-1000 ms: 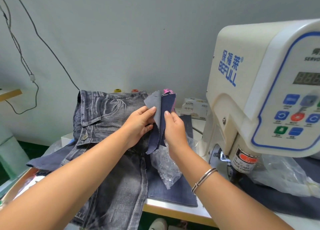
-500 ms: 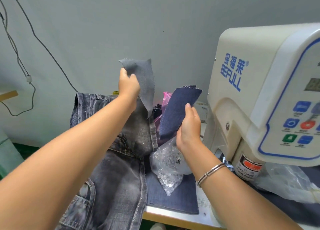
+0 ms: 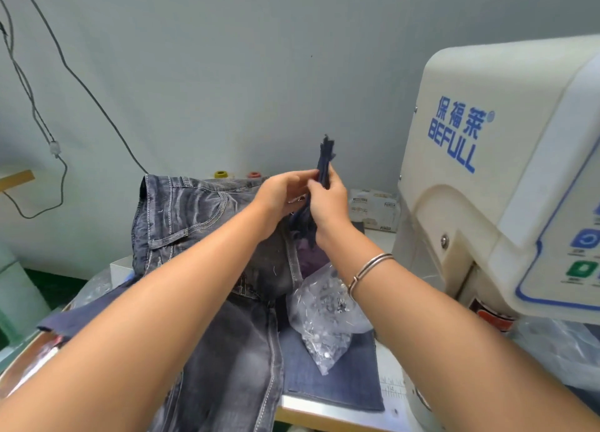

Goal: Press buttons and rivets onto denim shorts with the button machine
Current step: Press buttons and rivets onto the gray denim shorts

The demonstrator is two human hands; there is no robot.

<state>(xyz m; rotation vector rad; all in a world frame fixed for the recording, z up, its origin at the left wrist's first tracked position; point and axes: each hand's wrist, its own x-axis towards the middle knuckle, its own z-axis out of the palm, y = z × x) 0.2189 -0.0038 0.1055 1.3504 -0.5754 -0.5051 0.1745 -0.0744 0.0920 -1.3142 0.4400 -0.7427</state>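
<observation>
My right hand (image 3: 328, 204) pinches a dark blue denim scrap (image 3: 325, 162) upright, edge-on to me. My left hand (image 3: 279, 196) meets it, fingertips closing on the same scrap. Below them the grey washed denim shorts (image 3: 201, 223) lie heaped on the table (image 3: 337, 413), beside a clear plastic bag of metal buttons (image 3: 324, 314). The cream button machine (image 3: 506, 178) stands at right.
</observation>
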